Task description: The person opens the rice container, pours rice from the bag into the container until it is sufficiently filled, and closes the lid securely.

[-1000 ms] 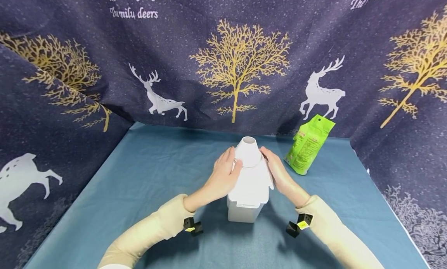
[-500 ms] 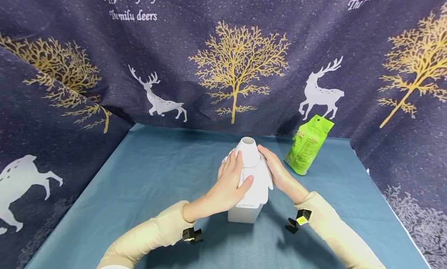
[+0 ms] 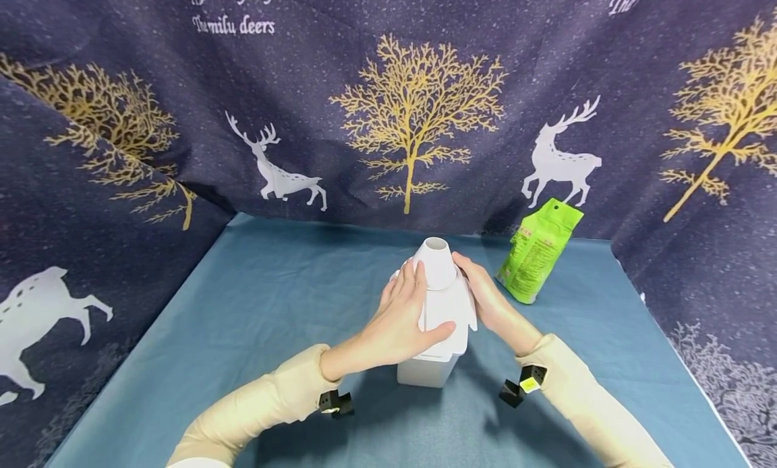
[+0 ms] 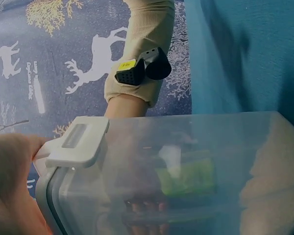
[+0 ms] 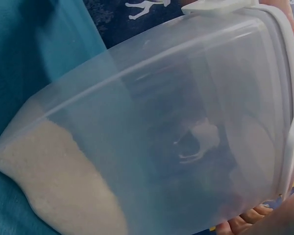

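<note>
A clear plastic storage container [image 3: 425,375] stands upright on the table, topped by a white lid [image 3: 448,307] with a white cone [image 3: 438,269] on it. My left hand [image 3: 397,326] lies over the lid's left part, fingers straight beside the cone, thumb spread out towards the right. At the right edge of the lid, my right hand [image 3: 490,296] holds the container's side; its fingers curl below the rim in the right wrist view. A white latch [image 4: 81,142] sits at the lid's edge in the left wrist view. Pale grains [image 5: 63,178] fill the container's bottom.
A bright green bag [image 3: 539,251] with printing leans behind my right hand. Blue cloth [image 3: 291,272] covers the table. A dark curtain [image 3: 340,36] with trees and deer hangs along the back and sides.
My left hand has moved from the lid's left edge onto its top, and its thumb has swung outward to the right. My right hand stays at the container's right side.
</note>
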A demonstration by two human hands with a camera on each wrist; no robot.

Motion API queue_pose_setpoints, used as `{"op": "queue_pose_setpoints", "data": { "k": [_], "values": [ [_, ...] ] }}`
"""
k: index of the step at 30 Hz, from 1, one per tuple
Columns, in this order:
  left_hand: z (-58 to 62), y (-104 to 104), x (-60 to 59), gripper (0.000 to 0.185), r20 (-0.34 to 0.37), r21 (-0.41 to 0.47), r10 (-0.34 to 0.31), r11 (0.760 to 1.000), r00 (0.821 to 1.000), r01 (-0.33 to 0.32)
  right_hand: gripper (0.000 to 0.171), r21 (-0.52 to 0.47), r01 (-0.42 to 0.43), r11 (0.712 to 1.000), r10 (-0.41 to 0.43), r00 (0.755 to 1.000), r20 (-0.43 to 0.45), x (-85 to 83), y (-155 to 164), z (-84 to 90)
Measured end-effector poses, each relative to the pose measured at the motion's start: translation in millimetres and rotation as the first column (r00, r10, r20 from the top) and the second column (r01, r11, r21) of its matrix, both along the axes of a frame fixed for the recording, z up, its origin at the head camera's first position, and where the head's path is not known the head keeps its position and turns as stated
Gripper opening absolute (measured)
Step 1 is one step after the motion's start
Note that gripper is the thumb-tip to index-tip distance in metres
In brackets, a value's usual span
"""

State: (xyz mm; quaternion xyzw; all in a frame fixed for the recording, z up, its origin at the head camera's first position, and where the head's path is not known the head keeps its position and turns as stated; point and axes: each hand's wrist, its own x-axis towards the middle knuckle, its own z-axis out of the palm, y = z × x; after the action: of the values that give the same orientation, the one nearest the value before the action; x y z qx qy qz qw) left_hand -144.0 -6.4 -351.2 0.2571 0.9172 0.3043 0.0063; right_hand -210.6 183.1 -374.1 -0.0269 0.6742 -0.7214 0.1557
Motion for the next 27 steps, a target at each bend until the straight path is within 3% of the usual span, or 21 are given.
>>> {"op": "queue_pose_setpoints", "data": {
  "k": [6, 13, 19, 27],
  "values": [
    [2.4, -3, -3.5, 0.107, -0.001, -0.028, -0.03, 0.999, 1.0, 0.03, 0.031, -0.015, -0.01, 1.0, 0.01, 1.0, -0.006, 2.0, 3, 3.6],
    [6.1, -7, -6.5, 0.105, 0.003, -0.032, -0.103, 0.994, 0.995, 0.103, 0.032, 0.011, 0.025, 1.0, -0.026, 1.0, 0.015, -1.0, 4, 4.2],
    [5.0, -10, -9.9, 0.103, 0.009, -0.034, -0.135, 0.99, 0.991, 0.136, 0.032, 0.022, 0.008, 1.0, -0.008, 1.0, 0.028, -5.2, 5, 2.3],
    [2.4, -19, -21.5, 0.101, 0.002, -0.025, -0.247, 0.969, 0.969, 0.247, 0.035, -0.001, -0.022, 1.0, 0.022, 1.0, -0.004, -8.3, 7, -2.8]
  ]
}}
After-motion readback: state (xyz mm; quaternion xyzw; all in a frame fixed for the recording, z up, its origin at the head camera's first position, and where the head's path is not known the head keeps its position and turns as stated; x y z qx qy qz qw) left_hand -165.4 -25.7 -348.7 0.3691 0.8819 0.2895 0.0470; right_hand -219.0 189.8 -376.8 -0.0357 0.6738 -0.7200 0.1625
